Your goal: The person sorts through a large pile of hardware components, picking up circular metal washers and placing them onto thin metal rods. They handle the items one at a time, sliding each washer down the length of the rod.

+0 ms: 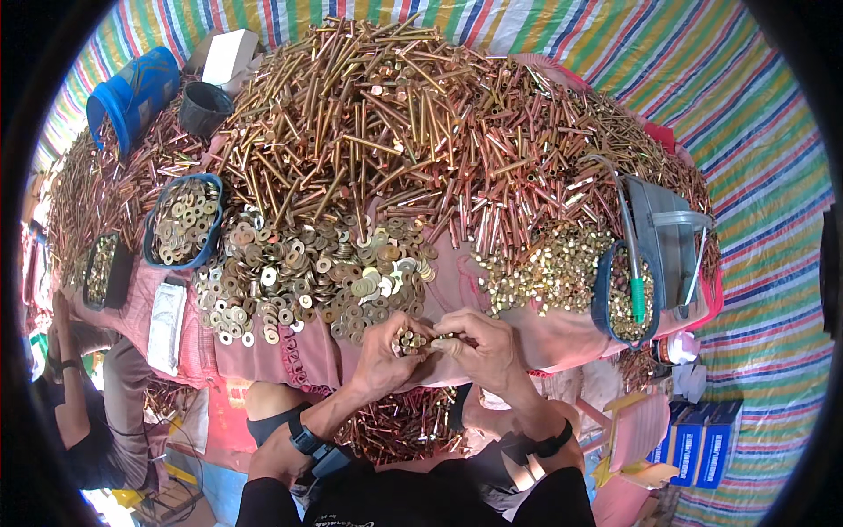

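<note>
The left hand is closed around a bundle of brass-coloured bolts, heads showing. The right hand meets it, thumb and fingers pinched on a small metal piece at the bundle's side; its exact kind is hidden. Just beyond the left hand spreads a pile of washers; beyond the right, a pile of nuts. Farther ahead of both rises a large heap of long bolts. Well right of the hands stands a dark blue tub of nuts. Nearer the body, below the hands, the black shirt bears pale lettering; to its right, blue cartons carry white printing.
</note>
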`<state>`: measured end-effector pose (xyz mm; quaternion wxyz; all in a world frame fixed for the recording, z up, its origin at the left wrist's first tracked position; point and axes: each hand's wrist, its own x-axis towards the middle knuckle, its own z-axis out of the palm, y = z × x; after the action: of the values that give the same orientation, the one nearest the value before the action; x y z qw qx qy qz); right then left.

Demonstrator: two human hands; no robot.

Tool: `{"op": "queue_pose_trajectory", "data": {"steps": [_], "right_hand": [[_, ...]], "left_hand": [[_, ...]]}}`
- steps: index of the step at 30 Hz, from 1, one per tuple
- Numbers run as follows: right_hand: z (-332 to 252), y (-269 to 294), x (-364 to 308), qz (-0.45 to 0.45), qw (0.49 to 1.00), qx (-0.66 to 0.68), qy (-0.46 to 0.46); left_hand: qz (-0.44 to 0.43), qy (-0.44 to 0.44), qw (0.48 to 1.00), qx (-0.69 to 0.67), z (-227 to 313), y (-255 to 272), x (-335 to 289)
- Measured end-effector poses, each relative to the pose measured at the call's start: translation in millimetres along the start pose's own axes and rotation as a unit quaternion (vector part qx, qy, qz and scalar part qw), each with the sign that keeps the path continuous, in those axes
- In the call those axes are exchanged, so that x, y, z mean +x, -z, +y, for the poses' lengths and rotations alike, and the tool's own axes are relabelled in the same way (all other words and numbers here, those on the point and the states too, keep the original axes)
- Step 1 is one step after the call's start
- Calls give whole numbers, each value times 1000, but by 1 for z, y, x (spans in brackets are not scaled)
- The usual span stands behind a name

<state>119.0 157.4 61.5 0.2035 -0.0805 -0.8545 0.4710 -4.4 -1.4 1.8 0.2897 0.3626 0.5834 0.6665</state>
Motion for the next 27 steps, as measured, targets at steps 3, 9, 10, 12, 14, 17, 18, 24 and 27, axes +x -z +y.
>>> {"op": "queue_pose_trajectory", "data": {"steps": [3,9,10,12,14,17,18,24,27], "right_hand": [[3,0,-2,39,984,114,-135],[21,28,14,-202,888,173,-376],[24,26,16,-169,913,147,-342],[31,19,21,-102,943,88,-305],[41,14,34,-9,977,-67,-200],[53,12,54,87,973,-196,-81],[55,10,61,103,970,-207,-74],[66,-5,93,115,964,-240,-24],[72,-11,103,68,959,-273,-30]], "left_hand": [[-1,21,998,-63,-1,-1,1],[40,34,988,-147,2,-7,-2],[35,33,991,-123,2,-7,-1],[20,15,996,-81,2,-4,-1],[12,-15,1000,-19,2,-1,-1],[22,-57,998,28,1,0,0],[27,-58,997,36,1,0,0],[65,-72,995,11,0,-5,-5],[55,-86,995,-9,-1,-4,-7]]}}
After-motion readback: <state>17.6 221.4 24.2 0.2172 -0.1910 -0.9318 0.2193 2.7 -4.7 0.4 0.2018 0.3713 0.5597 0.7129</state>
